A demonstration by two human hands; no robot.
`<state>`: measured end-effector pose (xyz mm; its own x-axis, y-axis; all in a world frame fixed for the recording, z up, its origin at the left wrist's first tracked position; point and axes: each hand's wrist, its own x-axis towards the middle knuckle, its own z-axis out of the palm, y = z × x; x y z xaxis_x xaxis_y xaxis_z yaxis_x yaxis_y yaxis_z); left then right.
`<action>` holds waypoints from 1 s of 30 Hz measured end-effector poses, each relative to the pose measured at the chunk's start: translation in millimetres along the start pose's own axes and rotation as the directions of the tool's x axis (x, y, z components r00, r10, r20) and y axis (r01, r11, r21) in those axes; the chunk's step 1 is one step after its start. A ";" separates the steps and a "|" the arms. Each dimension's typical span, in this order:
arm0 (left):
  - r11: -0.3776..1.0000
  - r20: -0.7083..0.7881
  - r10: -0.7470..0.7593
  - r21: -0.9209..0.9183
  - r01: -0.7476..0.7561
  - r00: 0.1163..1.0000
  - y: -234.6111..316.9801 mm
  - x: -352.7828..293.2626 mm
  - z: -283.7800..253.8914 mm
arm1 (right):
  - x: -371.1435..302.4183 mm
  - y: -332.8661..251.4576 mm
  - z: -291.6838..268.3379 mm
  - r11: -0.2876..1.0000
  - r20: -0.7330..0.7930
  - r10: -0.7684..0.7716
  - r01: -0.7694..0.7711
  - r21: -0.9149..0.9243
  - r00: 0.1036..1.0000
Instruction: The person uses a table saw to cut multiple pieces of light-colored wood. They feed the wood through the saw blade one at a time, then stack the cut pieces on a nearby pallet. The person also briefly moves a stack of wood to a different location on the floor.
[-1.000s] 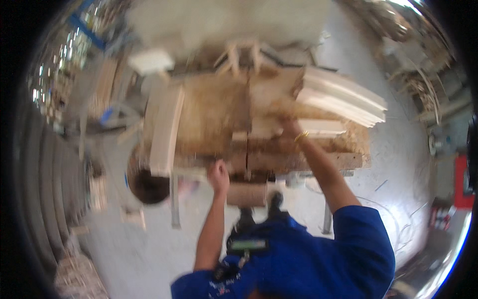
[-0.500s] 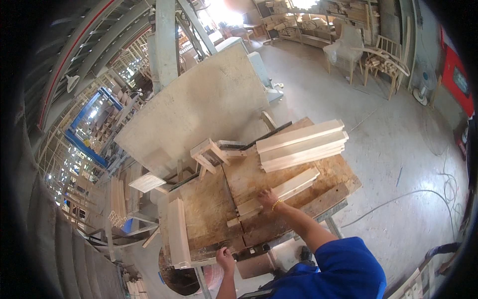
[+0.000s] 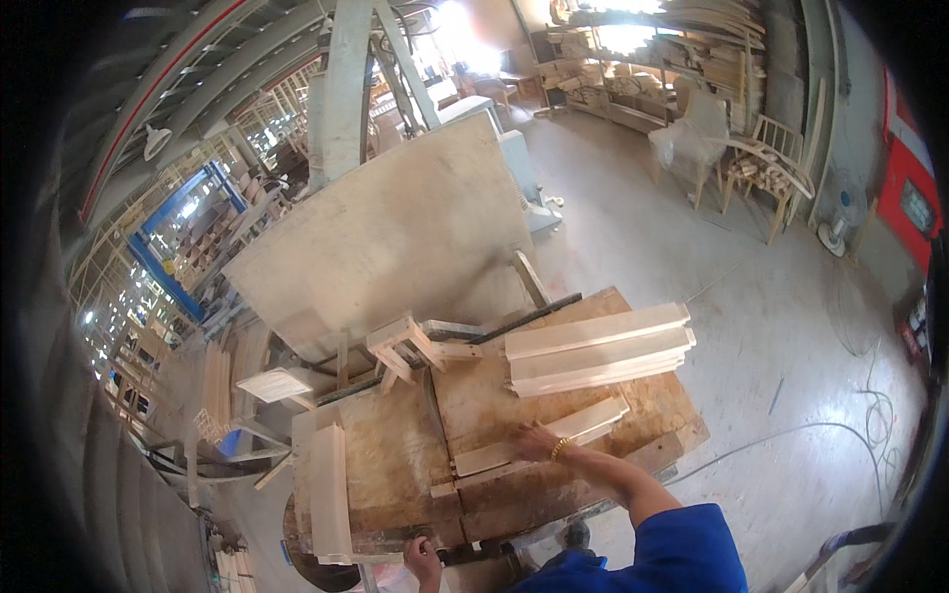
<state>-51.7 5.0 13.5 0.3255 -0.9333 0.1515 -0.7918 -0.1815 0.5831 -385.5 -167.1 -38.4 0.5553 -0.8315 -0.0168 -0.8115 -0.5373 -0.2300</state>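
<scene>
My right hand (image 3: 535, 444), with a yellow beaded bracelet at the wrist, lies over a pale wooden strip (image 3: 583, 422) on the worktable. Its fingers are bent over the strip and somewhat blurred. A second strip lies along the near side of this one, partly hidden by my forearm. Close to its left end is a small wood block (image 3: 443, 489), by the dark seam in the tabletop. My left hand (image 3: 423, 561) is at the table's front edge with its fingers curled closed; whatever may be in them is hidden.
A stack of pale boards (image 3: 598, 351) lies at the back right of the worktable (image 3: 386, 455). More boards (image 3: 330, 494) lie along its left side. A small wooden frame (image 3: 403, 346) stands at the back edge, before a large tilted panel (image 3: 395, 227). A cable (image 3: 761, 443) crosses the floor at right.
The view has shifted, so the table sits lower in the picture. My right hand stays on the strip, its fingers now more blurred. My left hand remains at the front edge.
</scene>
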 end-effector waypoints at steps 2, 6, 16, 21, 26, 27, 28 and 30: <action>0.999 -0.035 0.034 -0.033 -0.035 0.999 -4.1 0.6 -0.6 | -0.1 2.7 -2.2 0.997 -0.099 -0.062 0.058 -0.052 0.993; 0.995 -0.060 0.101 0.012 -0.101 0.993 -10.2 6.4 4.0 | -11.1 14.0 -17.8 0.991 -0.116 -0.100 0.089 -0.100 0.988; 0.968 -0.077 0.207 -0.125 -0.216 0.975 -8.9 9.3 16.0 | -78.2 85.2 -62.9 0.952 -0.212 0.082 -0.140 -0.274 0.974; 0.991 -0.024 0.114 -0.065 -0.116 0.993 -28.8 -0.4 6.0 | -83.5 96.0 -57.9 0.938 -0.163 0.182 -0.220 -0.266 0.970; 0.980 -0.023 0.188 -0.067 -0.189 0.982 -36.1 1.6 4.5 | -84.7 98.4 -56.1 0.919 -0.150 0.203 -0.241 -0.313 0.968; 0.988 0.003 0.145 -0.055 -0.145 0.989 -36.8 1.1 1.8 | -82.6 95.9 -56.1 0.923 -0.166 0.184 -0.229 -0.310 0.969; 0.993 0.031 0.105 -0.049 -0.104 0.994 -37.2 0.7 2.3 | -83.3 94.7 -54.4 0.918 -0.184 0.203 -0.252 -0.306 0.962; 0.995 0.046 0.091 -0.051 -0.088 0.995 -38.0 0.3 3.1 | -85.1 95.2 -53.2 0.919 -0.243 0.163 -0.237 -0.315 0.956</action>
<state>-23.1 10.6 -11.1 0.2281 -0.9592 0.1668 -0.7899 -0.0821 0.6077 -519.7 -155.0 -7.1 0.3541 -0.9171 0.1830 -0.9348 -0.3411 0.0994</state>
